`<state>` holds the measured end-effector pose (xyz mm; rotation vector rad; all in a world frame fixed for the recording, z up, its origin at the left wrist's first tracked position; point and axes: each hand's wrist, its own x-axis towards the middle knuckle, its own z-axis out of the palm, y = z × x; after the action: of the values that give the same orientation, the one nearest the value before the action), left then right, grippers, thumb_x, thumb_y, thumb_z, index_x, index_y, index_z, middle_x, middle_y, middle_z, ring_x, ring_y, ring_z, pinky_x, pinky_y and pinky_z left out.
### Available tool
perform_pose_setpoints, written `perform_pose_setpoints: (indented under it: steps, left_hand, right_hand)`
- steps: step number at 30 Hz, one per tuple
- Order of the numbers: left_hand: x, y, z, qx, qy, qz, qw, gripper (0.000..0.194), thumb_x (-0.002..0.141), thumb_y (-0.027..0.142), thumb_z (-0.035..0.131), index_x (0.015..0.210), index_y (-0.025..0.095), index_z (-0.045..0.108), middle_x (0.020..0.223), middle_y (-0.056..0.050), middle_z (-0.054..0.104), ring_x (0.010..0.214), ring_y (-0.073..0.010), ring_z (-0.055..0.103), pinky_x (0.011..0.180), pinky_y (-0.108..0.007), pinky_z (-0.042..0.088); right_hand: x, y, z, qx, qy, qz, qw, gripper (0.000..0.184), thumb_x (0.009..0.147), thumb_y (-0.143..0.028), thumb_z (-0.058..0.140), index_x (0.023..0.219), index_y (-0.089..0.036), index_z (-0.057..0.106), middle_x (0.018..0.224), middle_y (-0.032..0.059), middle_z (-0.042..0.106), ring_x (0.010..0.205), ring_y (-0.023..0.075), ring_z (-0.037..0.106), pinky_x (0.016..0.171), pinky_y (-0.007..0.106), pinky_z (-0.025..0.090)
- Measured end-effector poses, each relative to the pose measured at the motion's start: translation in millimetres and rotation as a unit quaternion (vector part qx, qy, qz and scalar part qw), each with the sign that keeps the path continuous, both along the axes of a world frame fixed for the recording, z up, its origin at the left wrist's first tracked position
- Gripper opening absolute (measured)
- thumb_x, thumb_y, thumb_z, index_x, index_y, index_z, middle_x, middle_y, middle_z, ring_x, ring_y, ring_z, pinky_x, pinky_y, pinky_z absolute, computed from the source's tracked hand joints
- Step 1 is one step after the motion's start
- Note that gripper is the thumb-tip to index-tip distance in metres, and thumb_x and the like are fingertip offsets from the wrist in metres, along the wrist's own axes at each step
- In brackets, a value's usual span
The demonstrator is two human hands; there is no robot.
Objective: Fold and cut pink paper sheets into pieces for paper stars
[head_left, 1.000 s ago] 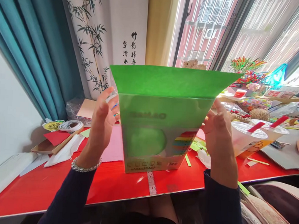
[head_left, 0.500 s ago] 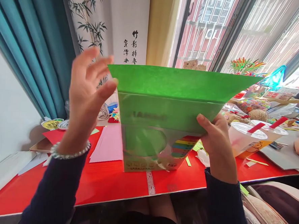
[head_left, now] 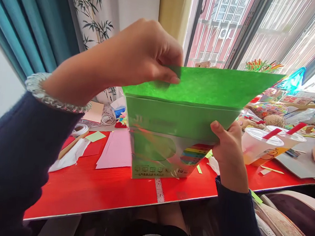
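One clear-wrapped packet (head_left: 160, 120) is standing upright on the red desk (head_left: 89, 190). The left hand (head_left: 153, 55) is pinching the top edge of the green paper (head_left: 220, 85) sticking out, while the right hand (head_left: 229, 149) is clamping the packet's right side. Pink paper (head_left: 115, 151) is lying just left.

window (head_left: 253, 35): bright daylight | tan curtain (head_left: 172, 8): left of window | teal curtain (head_left: 37, 21): farther left of window | red table (head_left: 102, 186): below window
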<state>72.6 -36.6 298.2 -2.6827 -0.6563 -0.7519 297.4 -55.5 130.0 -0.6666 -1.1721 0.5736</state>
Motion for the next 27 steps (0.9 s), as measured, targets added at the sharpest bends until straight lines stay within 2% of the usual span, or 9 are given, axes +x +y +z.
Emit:
perform_pose_setpoints:
  steps: [7,10,13,15,18,20,22,24,27]
  left_hand:
    - [8.4,-16.2,-1.6,-0.047,-0.059,0.031,0.997,0.018,0.073,0.025,0.07,0.084,0.012,0.073,0.065,0.005,0.058,0.09,-0.0287,0.064,0.095,-0.059,0.039]
    - [7.6,-18.7,-4.0,-0.094,-0.096,0.016,0.991,0.006,0.068,0.016,0.075,0.072,0.02,0.073,0.063,0.0,0.062,0.093,-0.0327,0.063,0.104,-0.054,0.037]
    - [0.6,-17.1,-3.8,-0.125,-0.108,-0.017,0.986,0.018,0.063,0.008,0.076,0.064,0.025,0.071,0.059,-0.001,0.061,0.091,-0.0329,0.062,0.107,-0.052,0.037]
    - [-4.6,-16.7,-3.0,-0.123,-0.103,-0.017,0.987,0.018,0.063,0.01,0.076,0.061,0.027,0.069,0.056,0.0,0.06,0.088,-0.0314,0.063,0.107,-0.051,0.038]
    - [-4.8,-19.1,-4.6,-0.116,-0.1,0.004,0.988,0.006,0.066,0.02,0.077,0.066,0.02,0.071,0.059,0.003,0.063,0.092,-0.0307,0.065,0.105,-0.057,0.036]
    - [0.4,-22.0,-7.2,-0.135,-0.09,0.022,0.987,0.011,0.068,0.021,0.076,0.071,0.012,0.071,0.067,0.003,0.067,0.1,-0.0322,0.065,0.102,-0.063,0.033]
    - [4.5,-24.6,-9.1,-0.188,-0.11,0.057,0.974,0.012,0.077,0.018,0.067,0.074,0.006,0.07,0.078,0.0,0.069,0.11,-0.0341,0.06,0.102,-0.065,0.028]
    - [2.3,-25.4,-8.7,-0.25,-0.16,0.081,0.951,0.026,0.088,0.019,0.051,0.077,0.003,0.068,0.09,-0.004,0.069,0.119,-0.0362,0.053,0.104,-0.065,0.022]
    - [-11.9,-18.9,-4.3,-0.304,-0.172,0.055,0.935,0.049,0.096,0.03,0.029,0.088,0.0,0.066,0.095,-0.005,0.065,0.124,-0.0395,0.044,0.103,-0.069,0.009]
  right_hand:
    - [-1.0,-2.1,-2.3,0.01,-0.008,-0.047,0.999,0.026,0.065,-0.041,0.079,0.084,-0.026,0.071,0.084,0.0007,0.072,0.073,0.0208,0.067,0.068,0.039,0.056]
    - [-1.8,-3.4,-2.4,0.006,-0.003,-0.041,0.999,0.024,0.063,-0.041,0.08,0.083,-0.029,0.072,0.086,0.0007,0.072,0.075,0.0224,0.067,0.069,0.041,0.056]
    - [-3.3,-3.9,-2.2,0.003,-0.004,-0.04,0.999,0.025,0.061,-0.04,0.082,0.082,-0.029,0.072,0.084,0.0008,0.072,0.073,0.0221,0.066,0.067,0.041,0.055]
    - [-4.3,-4.0,-2.2,0.01,-0.014,-0.045,0.999,0.025,0.063,-0.04,0.08,0.083,-0.027,0.071,0.082,0.0012,0.072,0.072,0.0212,0.066,0.065,0.039,0.055]
    - [-5.8,-4.0,-2.3,0.012,-0.03,-0.056,0.998,0.025,0.065,-0.041,0.079,0.084,-0.027,0.071,0.082,0.0006,0.072,0.071,0.0192,0.065,0.065,0.036,0.054]
    - [-6.5,-4.1,-2.3,0.007,-0.028,-0.063,0.998,0.025,0.064,-0.041,0.08,0.084,-0.028,0.071,0.082,-0.0001,0.072,0.071,0.0183,0.064,0.064,0.035,0.054]
    - [-6.7,-4.3,-2.2,0.005,-0.017,-0.067,0.998,0.027,0.063,-0.041,0.08,0.084,-0.027,0.071,0.082,-0.0003,0.071,0.072,0.0179,0.064,0.064,0.035,0.054]
    - [-6.5,-4.9,-1.9,0.008,-0.011,-0.067,0.998,0.027,0.062,-0.041,0.08,0.083,-0.025,0.071,0.081,-0.0004,0.071,0.071,0.0176,0.064,0.064,0.034,0.054]
    - [-7.0,-5.7,-1.1,0.011,-0.021,-0.066,0.998,0.025,0.066,-0.04,0.079,0.084,-0.025,0.07,0.081,-0.0008,0.071,0.071,0.0172,0.064,0.064,0.034,0.054]
